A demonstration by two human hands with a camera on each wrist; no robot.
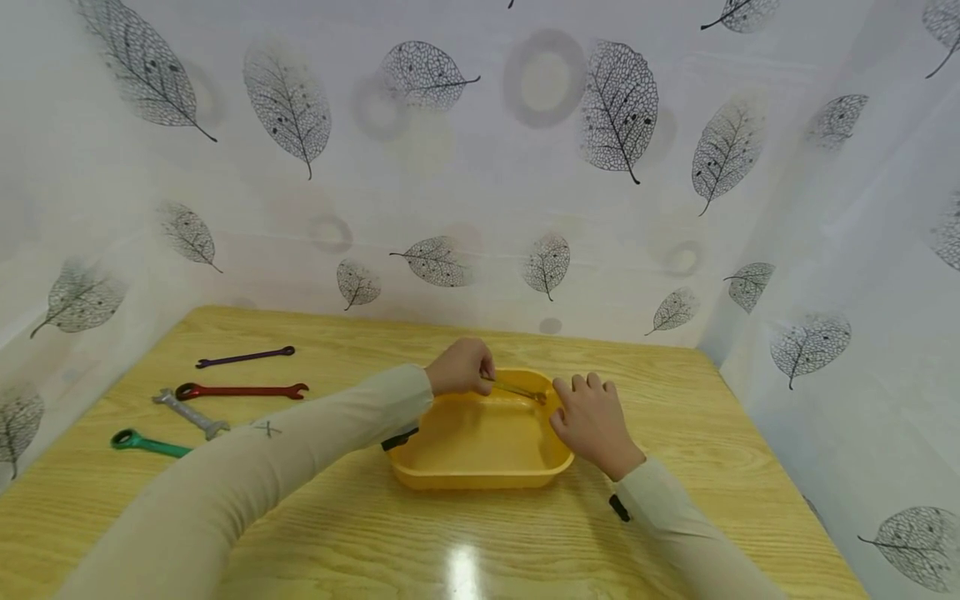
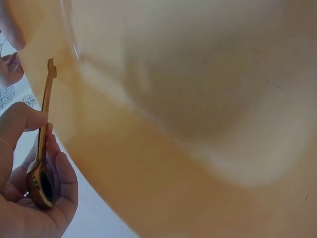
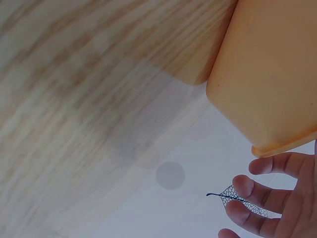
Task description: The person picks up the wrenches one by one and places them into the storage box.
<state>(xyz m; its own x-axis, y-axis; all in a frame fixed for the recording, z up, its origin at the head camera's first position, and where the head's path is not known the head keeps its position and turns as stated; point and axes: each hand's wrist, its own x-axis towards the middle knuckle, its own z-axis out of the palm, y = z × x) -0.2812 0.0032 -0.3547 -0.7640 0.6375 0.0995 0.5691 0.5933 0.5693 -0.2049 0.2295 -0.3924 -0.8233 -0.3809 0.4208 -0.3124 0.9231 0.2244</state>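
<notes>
My left hand [image 1: 459, 367] is over the far side of a yellow plastic tub [image 1: 480, 481], pinching a gold combination wrench [image 2: 47, 94] by its shank between thumb and fingers. The wrench's ring end lies by the palm, and its open end points right, inside the tub's far wall. At the tub's right far corner, my right hand [image 1: 596, 423] straddles the rim. Its thumb is on the inner side; its spread, bent fingers [image 3: 270, 198] stay outside, the index fingertip right at the lip. The thumb is out of the right wrist view.
Left of the tub on the wooden table [image 1: 675, 517] lie a purple wrench [image 1: 243, 358], a red wrench [image 1: 243, 391], a silver wrench [image 1: 190, 412] and a green wrench [image 1: 153, 445], partly behind my left sleeve. A leaf-patterned curtain [image 1: 480, 183] surrounds the back and sides.
</notes>
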